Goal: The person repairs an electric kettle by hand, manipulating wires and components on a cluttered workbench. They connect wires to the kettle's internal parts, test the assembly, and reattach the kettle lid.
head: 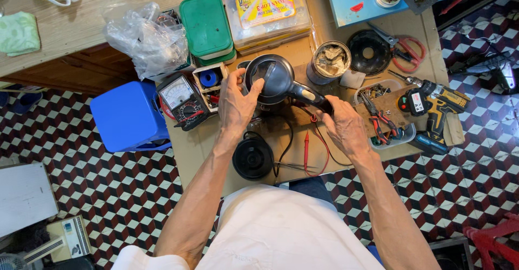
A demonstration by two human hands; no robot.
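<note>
I hold a dark grey electric kettle (273,78) on its side above a cardboard sheet (189,145) on the floor. My left hand (237,103) grips the kettle's rim, thumb on its body. My right hand (341,124) is closed round the kettle's black handle (308,94). Below the kettle lies its round black base (253,158) with a black cord. A red probe (306,150) and red wire rest on the cardboard between my forearms.
An analog multimeter (180,100) sits left of the kettle beside a blue stool (128,116). A tray of pliers (381,121), a cordless drill (438,105), scissors (405,51), a tin (330,62), green boxes (207,27) and a plastic bag (143,37) ring the cardboard.
</note>
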